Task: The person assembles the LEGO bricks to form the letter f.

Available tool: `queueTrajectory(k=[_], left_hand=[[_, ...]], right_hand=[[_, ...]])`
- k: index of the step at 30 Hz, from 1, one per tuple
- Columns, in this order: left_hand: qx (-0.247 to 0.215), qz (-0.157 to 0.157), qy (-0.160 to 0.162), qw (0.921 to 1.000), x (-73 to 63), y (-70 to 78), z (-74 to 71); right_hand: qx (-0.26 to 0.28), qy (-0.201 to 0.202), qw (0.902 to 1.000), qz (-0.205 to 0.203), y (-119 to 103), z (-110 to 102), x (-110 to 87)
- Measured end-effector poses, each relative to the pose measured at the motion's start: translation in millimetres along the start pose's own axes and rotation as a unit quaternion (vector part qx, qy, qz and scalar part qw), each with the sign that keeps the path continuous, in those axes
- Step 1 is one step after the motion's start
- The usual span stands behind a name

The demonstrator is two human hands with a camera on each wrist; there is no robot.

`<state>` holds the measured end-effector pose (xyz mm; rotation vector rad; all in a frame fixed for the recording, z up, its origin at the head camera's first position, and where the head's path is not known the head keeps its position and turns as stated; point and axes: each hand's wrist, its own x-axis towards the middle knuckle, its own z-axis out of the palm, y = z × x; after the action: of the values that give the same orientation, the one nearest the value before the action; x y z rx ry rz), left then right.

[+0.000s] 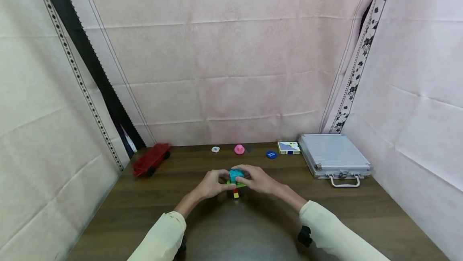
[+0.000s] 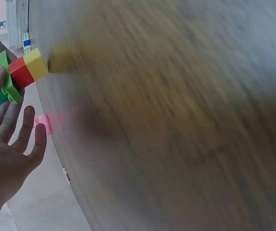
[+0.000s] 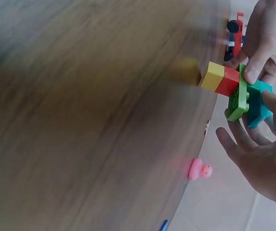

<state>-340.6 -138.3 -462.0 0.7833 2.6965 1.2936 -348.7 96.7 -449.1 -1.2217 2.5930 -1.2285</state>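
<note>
Between my hands stands a small tower of toy building bricks. A yellow brick (image 3: pixel 212 76) forms its foot, right at the tabletop, with a red brick (image 3: pixel 228 82) above it. Over these lies a wider green brick (image 3: pixel 236 107), topped by a teal brick (image 3: pixel 258 113). My left hand (image 1: pixel 212 183) pinches the green brick, thumb on its near side. My right hand (image 1: pixel 258 178) holds the teal brick between thumb and fingers, which partly hide it in the head view.
Along the table's back are a red toy vehicle (image 1: pixel 152 159), a small white piece (image 1: pixel 215 149), a pink rubber duck (image 1: pixel 239 149), a blue disc (image 1: pixel 271 155) and a flat box (image 1: pixel 288 147). A silver case (image 1: pixel 334 156) sits at the right. Pale cloth surrounds the table (image 1: pixel 253 229).
</note>
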Motion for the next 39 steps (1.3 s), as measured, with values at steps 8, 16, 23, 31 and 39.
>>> queueTrajectory(k=[8, 16, 23, 31, 39], left_hand=[[-0.019, 0.004, -0.015, 0.9997, 7.7, 8.3, 7.7], [-0.027, -0.011, -0.018, 0.9994, 14.5, 9.9, 10.4], [-0.042, -0.025, -0.020, 0.9986, 20.5, 9.6, 12.9], [-0.003, -0.028, 0.008, 0.9996, 25.8, 7.8, 16.7], [-0.005, -0.042, -0.001, 0.9991, 30.1, 0.0, 17.7]], right_hand=[[0.024, 0.021, 0.9989, 0.035, 13.8, -5.4, -0.9], [0.024, 0.020, 0.9967, 0.075, 26.9, -9.8, -1.5], [0.016, 0.028, 0.9946, 0.099, 35.7, -12.1, -5.3], [0.018, 0.033, 0.9945, 0.098, 38.0, -13.9, -6.3], [0.015, 0.044, 0.9884, 0.145, 42.9, -8.6, -2.6]])
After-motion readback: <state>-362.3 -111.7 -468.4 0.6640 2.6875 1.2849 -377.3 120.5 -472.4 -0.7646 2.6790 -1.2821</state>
